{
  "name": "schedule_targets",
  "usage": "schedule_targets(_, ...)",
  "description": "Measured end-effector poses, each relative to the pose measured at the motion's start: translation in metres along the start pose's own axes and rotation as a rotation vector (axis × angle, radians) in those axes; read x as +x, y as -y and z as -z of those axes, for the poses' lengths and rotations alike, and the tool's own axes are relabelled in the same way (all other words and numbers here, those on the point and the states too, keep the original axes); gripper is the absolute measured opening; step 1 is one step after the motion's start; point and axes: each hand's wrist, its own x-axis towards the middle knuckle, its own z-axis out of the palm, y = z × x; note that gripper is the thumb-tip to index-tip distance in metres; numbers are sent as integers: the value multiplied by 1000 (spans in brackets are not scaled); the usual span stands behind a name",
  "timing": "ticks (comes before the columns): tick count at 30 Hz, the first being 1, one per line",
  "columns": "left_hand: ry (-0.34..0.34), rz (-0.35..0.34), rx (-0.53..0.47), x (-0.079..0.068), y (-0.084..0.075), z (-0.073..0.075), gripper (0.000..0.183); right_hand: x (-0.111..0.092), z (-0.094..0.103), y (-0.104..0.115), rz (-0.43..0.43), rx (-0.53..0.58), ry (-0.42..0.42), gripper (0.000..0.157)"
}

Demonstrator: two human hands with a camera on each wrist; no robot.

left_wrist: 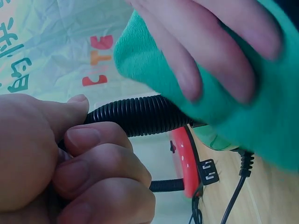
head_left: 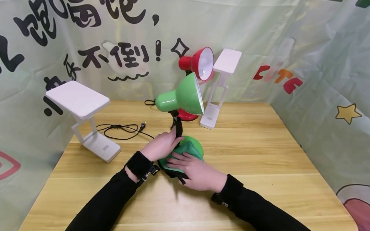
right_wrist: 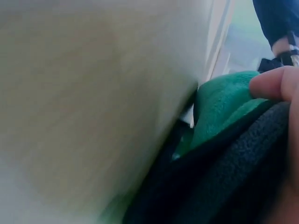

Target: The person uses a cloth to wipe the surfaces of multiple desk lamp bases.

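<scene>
A green desk lamp [head_left: 185, 96] stands at the middle of the table. My left hand [head_left: 162, 144] grips its black ribbed gooseneck [left_wrist: 140, 114] just below the shade, the fingers curled round it in the left wrist view. My right hand [head_left: 196, 170] lies with fingers extended on a green cloth [head_left: 188, 149], pressing it over the lamp's round green base [head_left: 198, 146]. The cloth [right_wrist: 224, 100] has a dark grey side, seen folded in the right wrist view. Much of the base is hidden beneath cloth and hand.
Behind the green lamp stands a red lamp [head_left: 199, 62], with a white folding lamp [head_left: 211, 115] to its right. Another white folding lamp [head_left: 101, 146] is at the left. A black cord with a plug [head_left: 141, 126] lies between. Printed fabric [head_left: 231, 19] encloses the table's back and sides.
</scene>
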Motion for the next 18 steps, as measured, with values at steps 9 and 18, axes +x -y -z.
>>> schedule_targets(9,-12,-22,15,-1,3,0,53,-33,16,-29,-134,237,-59,48)
schedule_targets(18,1,-16,-8,-1,0,1,52,-23,19,-50,-258,166,-86,44)
